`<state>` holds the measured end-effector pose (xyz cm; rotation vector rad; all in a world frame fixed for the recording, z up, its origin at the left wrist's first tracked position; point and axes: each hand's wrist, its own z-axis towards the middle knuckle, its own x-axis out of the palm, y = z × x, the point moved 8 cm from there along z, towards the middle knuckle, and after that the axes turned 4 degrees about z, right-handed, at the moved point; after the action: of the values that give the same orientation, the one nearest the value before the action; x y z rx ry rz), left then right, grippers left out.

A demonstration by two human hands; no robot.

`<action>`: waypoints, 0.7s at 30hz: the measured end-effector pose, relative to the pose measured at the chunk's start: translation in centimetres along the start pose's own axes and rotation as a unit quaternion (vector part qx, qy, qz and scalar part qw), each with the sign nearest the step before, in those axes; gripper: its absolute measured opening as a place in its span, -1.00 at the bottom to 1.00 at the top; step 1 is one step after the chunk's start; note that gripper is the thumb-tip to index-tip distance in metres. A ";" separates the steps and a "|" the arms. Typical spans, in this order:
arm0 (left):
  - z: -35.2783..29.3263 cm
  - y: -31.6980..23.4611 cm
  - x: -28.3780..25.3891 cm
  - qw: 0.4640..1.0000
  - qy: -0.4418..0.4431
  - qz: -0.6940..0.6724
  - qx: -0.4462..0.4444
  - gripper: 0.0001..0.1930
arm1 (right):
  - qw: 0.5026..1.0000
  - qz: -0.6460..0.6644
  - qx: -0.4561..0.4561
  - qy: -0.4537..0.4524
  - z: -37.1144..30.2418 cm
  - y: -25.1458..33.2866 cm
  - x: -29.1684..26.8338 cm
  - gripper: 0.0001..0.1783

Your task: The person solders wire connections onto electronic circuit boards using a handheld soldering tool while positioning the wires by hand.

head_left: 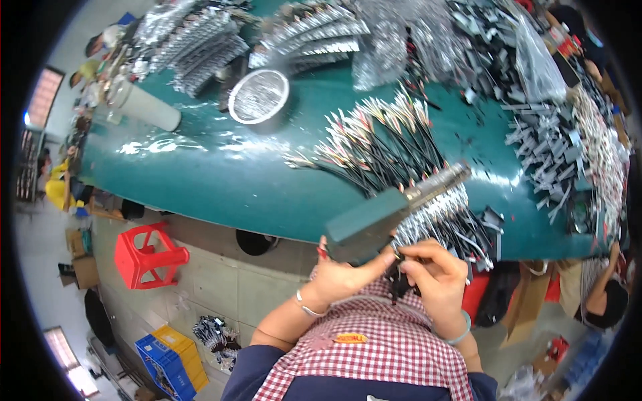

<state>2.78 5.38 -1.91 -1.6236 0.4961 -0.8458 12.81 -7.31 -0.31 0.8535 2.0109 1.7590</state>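
Observation:
Close to my body, at the table's front edge, both hands meet over a small black cable piece (pixel 400 286). My left hand (pixel 344 275) pinches it between thumb and finger. The fingertips of my right hand (pixel 438 269) close on the same piece from the other side. Just beyond my left hand sits a dark green block-shaped fixture (pixel 366 224) with a metal bar (pixel 438 186) running to the far right. Behind the fixture lies a spread of black cables (pixel 378 147) with pale wire ends. More cables with silvery ends (pixel 441 217) lie beside the bar.
On the green table (pixel 221 180) stand a white round bowl (pixel 249 121) and a whitish cylinder (pixel 144 107). Silvery strips (pixel 314 40) and plastic bags (pixel 388 57) pile up at the back; grey pieces (pixel 545 150) lie right. A red stool (pixel 148 256) and a blue-yellow crate (pixel 170 361) stand left.

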 end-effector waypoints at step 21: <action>0.5 1.7 1.5 0.996 -0.056 -0.053 -0.043 -0.58 | 0.916 -0.265 -0.278 -0.118 -0.4 2.5 0.0 -0.68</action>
<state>4.32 4.21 -3.22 -1.7793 0.3749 -0.8154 13.15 -7.46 2.23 0.2778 1.3039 1.6634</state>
